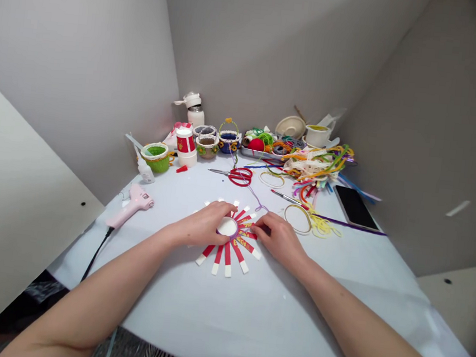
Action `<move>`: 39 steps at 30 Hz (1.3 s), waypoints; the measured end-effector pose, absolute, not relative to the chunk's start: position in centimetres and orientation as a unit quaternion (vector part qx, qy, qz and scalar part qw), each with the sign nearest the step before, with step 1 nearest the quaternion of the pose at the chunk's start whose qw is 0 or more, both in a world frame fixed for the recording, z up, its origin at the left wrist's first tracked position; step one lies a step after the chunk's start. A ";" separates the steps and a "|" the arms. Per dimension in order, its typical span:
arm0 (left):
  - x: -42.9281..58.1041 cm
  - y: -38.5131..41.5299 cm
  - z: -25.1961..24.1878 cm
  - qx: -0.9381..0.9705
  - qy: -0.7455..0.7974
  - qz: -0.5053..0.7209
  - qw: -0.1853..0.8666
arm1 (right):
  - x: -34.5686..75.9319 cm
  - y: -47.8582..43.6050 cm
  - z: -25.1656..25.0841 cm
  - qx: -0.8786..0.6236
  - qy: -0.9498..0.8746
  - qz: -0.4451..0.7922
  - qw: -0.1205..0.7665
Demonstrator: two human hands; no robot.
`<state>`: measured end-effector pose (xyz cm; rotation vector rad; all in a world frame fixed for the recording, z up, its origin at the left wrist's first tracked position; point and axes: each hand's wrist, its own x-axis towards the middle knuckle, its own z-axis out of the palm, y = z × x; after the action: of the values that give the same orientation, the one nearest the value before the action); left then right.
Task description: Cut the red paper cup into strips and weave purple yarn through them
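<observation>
A paper cup (pixel 227 256) cut into red strips with white ends lies splayed out like a sun on the table. Purple yarn runs around its round white base. My left hand (pixel 203 226) grips this base from the left, thumb and fingers around its edge. At the right side of the strips, my right hand (pixel 278 237) is closed in a pinch on the purple yarn (pixel 254 193). The yarn trails back past the red-handled scissors (pixel 240 176). My fingers hide part of the strips and the pinched bit of yarn.
A pink glue gun (pixel 132 207) with a black cord lies left. Small decorated baskets (pixel 228 142), a red-and-white cup (pixel 186 146) and a bottle (pixel 196 115) stand behind. Colourful yarn (pixel 319 166), hoops (pixel 297 219), a pen-like tool (pixel 290 199) and a phone (pixel 356 207) lie right.
</observation>
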<state>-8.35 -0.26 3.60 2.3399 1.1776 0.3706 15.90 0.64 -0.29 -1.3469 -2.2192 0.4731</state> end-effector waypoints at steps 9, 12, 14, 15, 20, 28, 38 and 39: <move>-9.8 0.4 4.3 0.870 0.392 0.101 0.280 | 17.8 -0.2 1.2 -0.404 -0.859 0.213 0.230; -10.3 0.7 4.9 0.875 0.382 0.083 0.285 | 18.2 -0.8 2.2 -0.366 -0.879 0.236 0.194; -10.5 0.8 5.3 0.872 0.389 0.068 0.288 | 18.2 -1.4 2.9 -0.333 -0.890 0.260 0.173; -10.6 0.8 5.4 0.870 0.393 0.061 0.291 | 18.2 -1.7 3.1 -0.318 -0.894 0.272 0.161; -10.8 0.9 5.2 0.862 0.400 0.059 0.306 | 17.6 -3.2 3.8 -0.291 -0.909 0.290 0.073; -10.7 0.9 5.5 0.863 0.397 0.056 0.308 | 17.8 -2.6 3.1 -0.407 -0.878 0.237 0.084; -10.0 0.6 5.1 0.875 0.360 0.060 0.318 | 16.0 0.3 0.6 -0.502 -0.819 0.181 0.210; -9.9 0.5 5.1 0.876 0.358 0.060 0.318 | 15.8 0.4 0.4 -0.507 -0.815 0.174 0.219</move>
<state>-9.93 0.52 5.10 2.3048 0.9412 0.1572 15.83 0.38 0.44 -1.4043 -2.2561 0.4815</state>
